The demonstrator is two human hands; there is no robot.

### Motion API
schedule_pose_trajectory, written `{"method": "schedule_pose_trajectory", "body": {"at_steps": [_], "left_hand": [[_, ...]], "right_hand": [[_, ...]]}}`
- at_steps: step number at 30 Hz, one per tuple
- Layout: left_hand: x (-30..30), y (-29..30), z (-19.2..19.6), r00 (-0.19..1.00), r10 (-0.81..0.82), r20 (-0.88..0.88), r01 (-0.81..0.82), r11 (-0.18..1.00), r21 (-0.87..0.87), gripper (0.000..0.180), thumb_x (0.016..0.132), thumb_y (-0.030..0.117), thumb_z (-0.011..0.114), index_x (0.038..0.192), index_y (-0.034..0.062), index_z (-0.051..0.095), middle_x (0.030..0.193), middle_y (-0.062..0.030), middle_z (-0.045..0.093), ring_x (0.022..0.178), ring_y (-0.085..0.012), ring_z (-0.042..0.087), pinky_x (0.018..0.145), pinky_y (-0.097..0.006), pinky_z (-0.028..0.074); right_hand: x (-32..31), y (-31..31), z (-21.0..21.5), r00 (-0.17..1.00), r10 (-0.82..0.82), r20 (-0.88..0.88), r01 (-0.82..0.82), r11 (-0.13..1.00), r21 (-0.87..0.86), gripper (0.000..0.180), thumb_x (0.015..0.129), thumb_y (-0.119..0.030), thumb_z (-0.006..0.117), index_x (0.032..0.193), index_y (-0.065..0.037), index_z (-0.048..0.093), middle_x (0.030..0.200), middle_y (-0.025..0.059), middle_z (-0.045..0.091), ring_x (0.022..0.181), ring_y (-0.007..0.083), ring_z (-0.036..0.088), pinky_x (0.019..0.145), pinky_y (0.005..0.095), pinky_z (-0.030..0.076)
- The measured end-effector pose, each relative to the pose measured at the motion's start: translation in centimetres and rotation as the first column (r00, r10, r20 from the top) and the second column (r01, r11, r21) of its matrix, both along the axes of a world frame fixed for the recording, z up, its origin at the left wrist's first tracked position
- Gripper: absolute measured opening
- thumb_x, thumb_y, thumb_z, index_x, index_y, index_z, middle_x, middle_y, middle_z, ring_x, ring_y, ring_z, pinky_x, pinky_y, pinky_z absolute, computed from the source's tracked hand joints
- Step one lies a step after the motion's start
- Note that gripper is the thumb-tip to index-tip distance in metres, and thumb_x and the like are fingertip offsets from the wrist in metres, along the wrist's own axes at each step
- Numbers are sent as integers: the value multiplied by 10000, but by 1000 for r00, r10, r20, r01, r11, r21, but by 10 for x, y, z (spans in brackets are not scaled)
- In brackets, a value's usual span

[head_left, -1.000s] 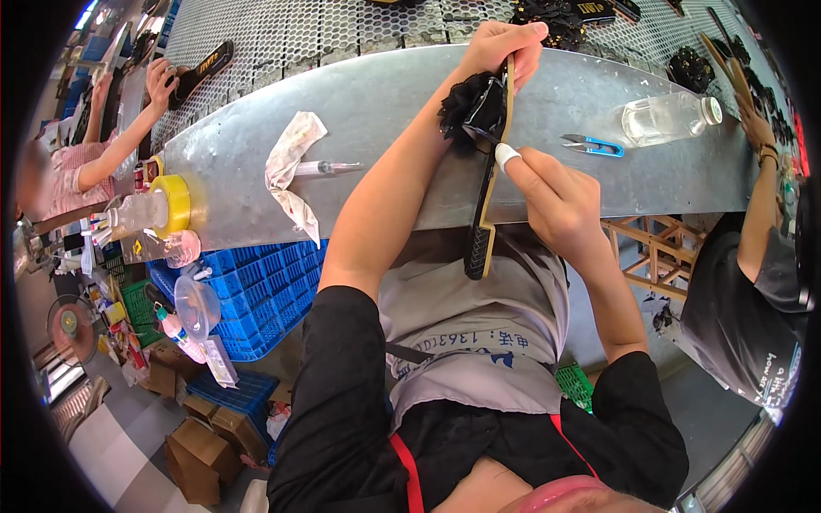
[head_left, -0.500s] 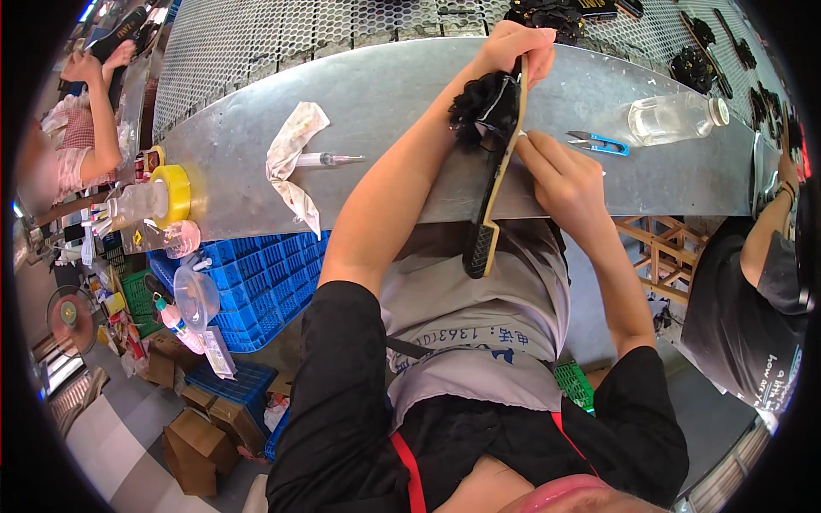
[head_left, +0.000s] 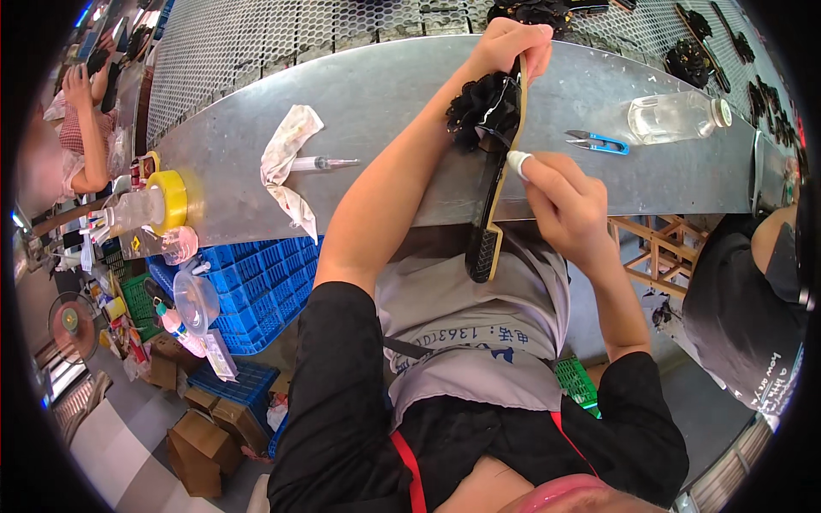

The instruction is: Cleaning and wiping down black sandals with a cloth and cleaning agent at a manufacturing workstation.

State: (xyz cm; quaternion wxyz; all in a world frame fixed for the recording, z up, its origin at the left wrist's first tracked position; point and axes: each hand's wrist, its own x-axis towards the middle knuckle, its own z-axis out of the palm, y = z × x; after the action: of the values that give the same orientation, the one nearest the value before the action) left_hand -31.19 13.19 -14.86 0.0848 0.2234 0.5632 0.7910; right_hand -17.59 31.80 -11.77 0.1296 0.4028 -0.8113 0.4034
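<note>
The black flat sandal with a ruffled black flower point(head_left: 489, 162) stands upright, its toe clamped in the left hand point(head_left: 506, 44). The right hand point(head_left: 564, 201), its grip pinched around a white cloth-wrapped fingertip point(head_left: 516, 161), has moved lower along the sole edge above the grey metal bench point(head_left: 385, 94).

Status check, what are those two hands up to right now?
Left hand grips sandal at the flowered toe end, upright on edge. Right hand, fingertip wrapped white, presses its sole edge. Snips and bottle lie apart on the table.

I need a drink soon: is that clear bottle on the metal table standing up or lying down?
Lying down. The clear bottle rests on its side on the metal table, white cap pointing right, beside the blue snips.
</note>
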Motion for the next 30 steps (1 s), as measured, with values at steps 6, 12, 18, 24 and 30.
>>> {"method": "schedule_pose_trajectory", "body": {"at_steps": [6,12,18,24,30], "left_hand": [[-3,-24,-15,952,292,-92,-281,953,112,525,1055,177,421,551,34,458,512,-122,494,406,-204,477,418,-320,384],[45,-47,3,831,494,-258,-516,856,-25,508,1066,162,398,582,22,459,535,-131,500,429,-201,489,436,-310,392],[112,-65,12,743,648,-169,-662,749,-34,562,1097,227,459,593,-9,541,598,-75,595,488,-153,533,514,-306,407],[140,-89,63,858,391,-333,-513,642,-570,434,1065,250,515,745,-23,620,771,-125,647,837,-277,693,791,-376,553],[161,-76,98,798,-266,-541,-485,252,-838,276,811,323,810,923,85,726,1057,-43,711,1195,-299,629,997,-425,491]], "right_hand": [[27,-6,7,963,-108,246,129,989,-68,316,880,68,684,1183,-19,705,1092,131,724,815,326,723,669,376,571],[42,3,22,972,-137,193,123,989,82,367,844,33,669,1199,-50,713,1138,72,714,826,274,713,665,366,560],[56,5,31,995,-85,-50,96,955,281,447,734,-47,682,1177,-72,730,1133,17,700,693,185,592,594,320,502],[60,4,26,980,3,-200,75,920,383,420,752,-130,694,1166,-68,733,1132,14,690,681,139,539,566,271,450],[59,2,20,985,16,-172,41,947,318,403,764,-151,696,1158,-75,736,1113,4,683,678,137,531,563,270,441]]}}
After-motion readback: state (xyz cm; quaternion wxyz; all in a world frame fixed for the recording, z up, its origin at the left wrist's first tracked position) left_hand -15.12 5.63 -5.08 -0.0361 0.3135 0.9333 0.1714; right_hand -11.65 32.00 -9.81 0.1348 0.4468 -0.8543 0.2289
